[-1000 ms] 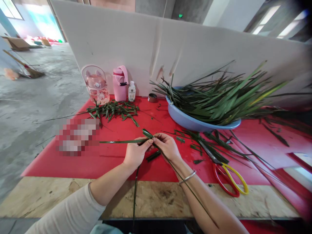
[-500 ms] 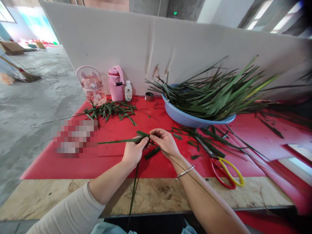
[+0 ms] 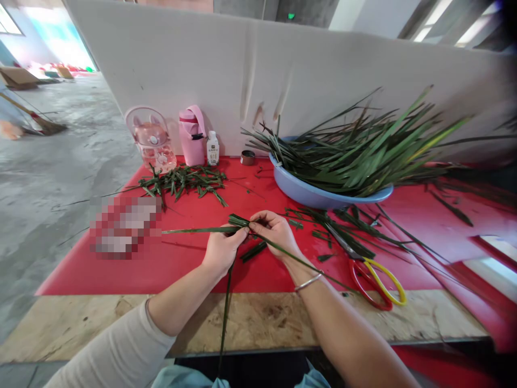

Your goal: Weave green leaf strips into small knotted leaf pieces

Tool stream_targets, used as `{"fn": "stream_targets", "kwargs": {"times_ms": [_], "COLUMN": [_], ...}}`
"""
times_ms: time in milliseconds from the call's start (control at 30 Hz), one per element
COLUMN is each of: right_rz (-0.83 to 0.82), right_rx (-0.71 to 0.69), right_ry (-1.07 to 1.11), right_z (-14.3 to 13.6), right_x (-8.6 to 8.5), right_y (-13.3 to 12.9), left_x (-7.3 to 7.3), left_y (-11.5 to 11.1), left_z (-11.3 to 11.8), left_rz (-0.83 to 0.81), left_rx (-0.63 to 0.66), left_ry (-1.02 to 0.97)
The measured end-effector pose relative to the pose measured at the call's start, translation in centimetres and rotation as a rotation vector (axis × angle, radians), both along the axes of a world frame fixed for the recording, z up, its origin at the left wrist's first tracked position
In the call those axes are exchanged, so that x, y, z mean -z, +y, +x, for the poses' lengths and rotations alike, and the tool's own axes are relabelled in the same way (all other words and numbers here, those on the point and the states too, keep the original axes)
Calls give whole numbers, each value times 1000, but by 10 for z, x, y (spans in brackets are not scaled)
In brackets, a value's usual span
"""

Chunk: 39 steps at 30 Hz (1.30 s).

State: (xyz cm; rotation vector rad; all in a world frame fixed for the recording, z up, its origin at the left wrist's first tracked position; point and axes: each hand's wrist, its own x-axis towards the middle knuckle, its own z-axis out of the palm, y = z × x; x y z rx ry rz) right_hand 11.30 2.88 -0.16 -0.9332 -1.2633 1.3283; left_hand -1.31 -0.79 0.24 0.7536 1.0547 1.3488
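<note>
Between my two hands is a small piece of folded green leaf strips [image 3: 239, 220], with long loose ends running left, down toward my lap and right across my right wrist. My left hand [image 3: 224, 247] pinches it from the left between thumb and fingers. My right hand [image 3: 276, 231] closes its thumb and forefinger on the right side, at the base of the strip crossing my forearm. Under the hands a short dark leaf piece [image 3: 254, 251] lies on the red cover. How the strips interlace is hidden by my fingers.
A blue basin [image 3: 323, 200] heaped with long leaves [image 3: 363, 161] stands back right. Scissors [image 3: 375, 280] with red and yellow handles lie right, among leaf scraps [image 3: 323, 234]. Knotted leaf pieces [image 3: 186, 182], a pink bottle [image 3: 191, 140], a clear pink jug [image 3: 153, 145] and a white bottle [image 3: 212, 148] are back left.
The strip on the right now lies broad side up across my right wrist, slightly higher than before. Both hands keep their pinch on the folded piece, nearly in place.
</note>
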Motion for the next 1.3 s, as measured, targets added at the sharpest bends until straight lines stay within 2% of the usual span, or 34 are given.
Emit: {"fn": "stream_targets", "kwargs": {"times_ms": [67,167,267,400,500,633,700,800,900,1000,1100,1200,1300], "right_rz": [24,64,126,327,428,511,475,308,116,4,-59,-99,-34], "right_rx": [0,1,14,-8,-11,119,178,201,147,69,9,-27,-5], "right_ry": [-33,-51,-50,-271,-400,-488,-499,-406,-238,-106,-58,-48,-68], "right_z": [0,2,6,9,7,5,3,2,2,4,5,3,3], "right_x": [0,0,0,-3,-6,-7,-6,-5,-4,-3,-1,0,-4], "right_y": [0,0,0,-4,-7,-6,-5,-3,-1,0,1,1,0], "left_x": [-1,-2,-3,-2,1,4,4,2,3,5,4,-1,-5], "left_y": [-1,0,5,10,8,3,1,1,1,1,1,2,5], "left_z": [0,-1,-4,-8,-8,-3,-1,-2,-3,-4,-2,1,0], "left_rz": [43,17,-73,-162,-134,-78,-61,-45,-19,22,37,-30,-116], "left_rx": [17,25,-52,-144,-117,-48,-26,14,54,76,83,14,-46], "left_ry": [46,16,-54,-90,-51,26,36,56,93,118,138,147,89]}}
